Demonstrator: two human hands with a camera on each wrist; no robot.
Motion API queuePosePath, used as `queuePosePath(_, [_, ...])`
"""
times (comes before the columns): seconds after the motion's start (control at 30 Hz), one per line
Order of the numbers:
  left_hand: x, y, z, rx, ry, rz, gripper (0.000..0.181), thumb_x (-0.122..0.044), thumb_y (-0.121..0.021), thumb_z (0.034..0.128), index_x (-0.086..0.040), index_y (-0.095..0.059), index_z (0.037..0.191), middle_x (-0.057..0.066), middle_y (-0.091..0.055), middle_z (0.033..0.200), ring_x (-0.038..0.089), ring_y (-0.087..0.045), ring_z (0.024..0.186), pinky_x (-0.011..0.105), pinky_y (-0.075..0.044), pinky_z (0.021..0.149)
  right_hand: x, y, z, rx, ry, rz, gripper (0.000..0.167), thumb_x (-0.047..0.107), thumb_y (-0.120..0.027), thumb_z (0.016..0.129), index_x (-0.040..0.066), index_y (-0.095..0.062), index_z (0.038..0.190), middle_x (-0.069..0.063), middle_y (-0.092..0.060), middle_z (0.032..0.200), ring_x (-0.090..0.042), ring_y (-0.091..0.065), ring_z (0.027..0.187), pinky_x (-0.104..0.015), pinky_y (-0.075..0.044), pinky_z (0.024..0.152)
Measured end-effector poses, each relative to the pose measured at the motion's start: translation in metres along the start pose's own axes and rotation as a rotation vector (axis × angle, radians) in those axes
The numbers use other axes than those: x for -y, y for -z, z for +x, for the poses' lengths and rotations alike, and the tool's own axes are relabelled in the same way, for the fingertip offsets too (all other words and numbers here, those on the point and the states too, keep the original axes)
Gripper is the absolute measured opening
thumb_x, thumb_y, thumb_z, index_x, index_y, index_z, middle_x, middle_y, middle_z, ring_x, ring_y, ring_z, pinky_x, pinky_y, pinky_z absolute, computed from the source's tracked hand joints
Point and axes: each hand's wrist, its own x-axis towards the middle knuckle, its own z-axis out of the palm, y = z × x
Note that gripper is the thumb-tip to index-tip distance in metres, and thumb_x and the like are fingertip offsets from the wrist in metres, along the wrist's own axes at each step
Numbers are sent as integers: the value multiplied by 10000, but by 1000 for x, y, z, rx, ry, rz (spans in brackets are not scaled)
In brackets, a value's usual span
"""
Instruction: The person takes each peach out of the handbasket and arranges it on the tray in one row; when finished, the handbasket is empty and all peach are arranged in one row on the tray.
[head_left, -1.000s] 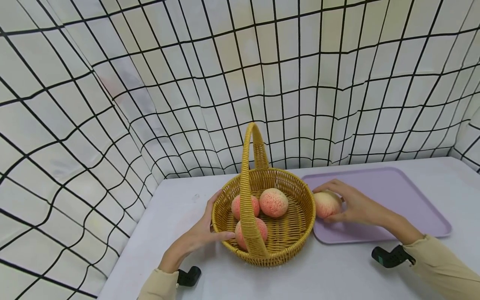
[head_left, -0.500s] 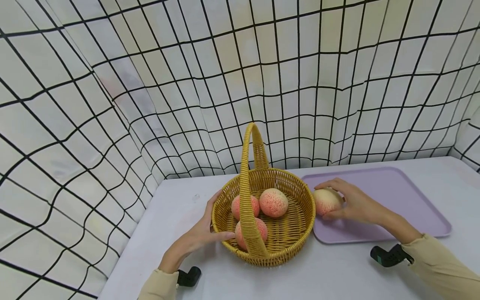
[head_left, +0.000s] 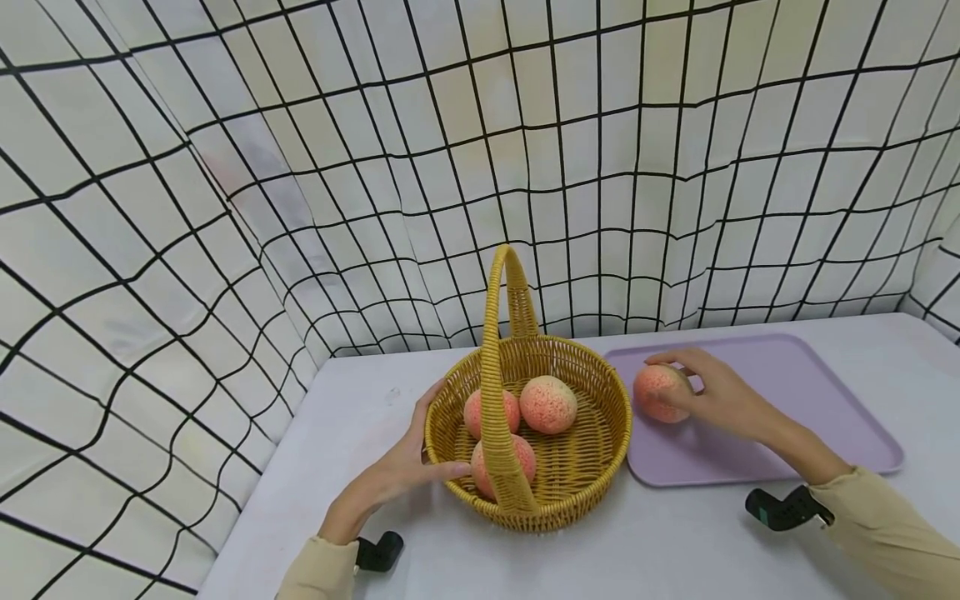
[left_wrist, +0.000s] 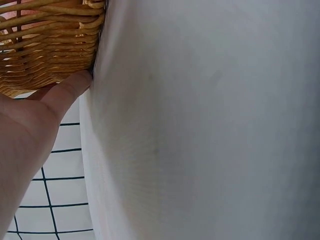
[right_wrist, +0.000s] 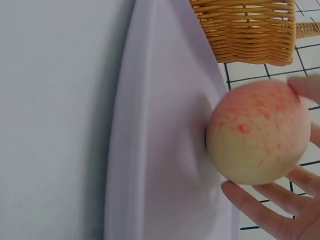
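Note:
A yellow wicker basket [head_left: 555, 508] with a tall handle holds three pink peaches, one of them [head_left: 548, 405] at the middle. My left hand [head_left: 401, 467] lies against the basket's left side, thumb stretched along the front; in the left wrist view its fingers touch the wicker [left_wrist: 50, 55] low down. My right hand [head_left: 720, 400] holds another peach [head_left: 662, 393] between thumb and fingers, over the left part of the purple tray [head_left: 795, 392]. In the right wrist view this peach [right_wrist: 260, 132] is beside or just above the tray surface; I cannot tell whether they touch.
The tray stands to the right of the basket on a white table [head_left: 675, 542]. A white sheet with a black grid [head_left: 585, 167] rises behind the table and on the left. Black devices [head_left: 783, 510] are strapped at both wrists.
My right hand and its peach have moved a little right and back, away from the basket rim, and the peach now shows a pinker side. My left hand has stayed put.

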Motion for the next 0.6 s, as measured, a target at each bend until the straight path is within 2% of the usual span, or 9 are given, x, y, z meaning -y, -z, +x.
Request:
queuePosePath(0.13, [0,0,-1,-5,7,10,1243,-400,-865,831,-318,47,1671,148,-41,1735,405,-171,1568,651,-175,1222,0,0,1,-25,-2,-32,372,134,-717,990,33,-654,1342,-236,-599,1386,-447,-529,1280,-659,-446,976])
queuePosePath(0.33, [2,0,-1,-1,-1,10,1242,-403,-858,838,-302,55,1673,159,-45,1733,413,-173,1567,660,-172,1221,2,-5,8,4,-10,-99,583,129,-894,818,-3,-646,1329,-266,-609,1359,-491,-525,1286,-714,-418,1028])
queuePosePath(0.43, [2,0,-1,2,2,3,1251,-404,-854,839,-285,71,1673,178,-47,1729,426,-177,1564,661,-170,1221,4,-8,8,38,23,-48,595,114,-921,779,16,-662,1306,-212,-647,1334,-458,-558,1266,-650,-479,1007])
queuePosePath(0.53, [1,0,-1,3,4,-4,1250,-400,-855,838,-285,68,1673,179,-44,1729,429,-175,1564,664,-168,1220,7,-8,8,92,34,39,602,159,-937,776,54,-670,1306,-150,-662,1328,-410,-585,1234,-511,-557,922])
queuePosePath(0.6, [0,0,-1,5,5,-9,1241,-394,-855,839,-299,60,1671,161,-34,1733,411,-167,1569,653,-167,1225,8,-9,7,107,28,57,610,189,-939,780,67,-667,1312,-133,-660,1323,-376,-597,1191,-431,-569,856])
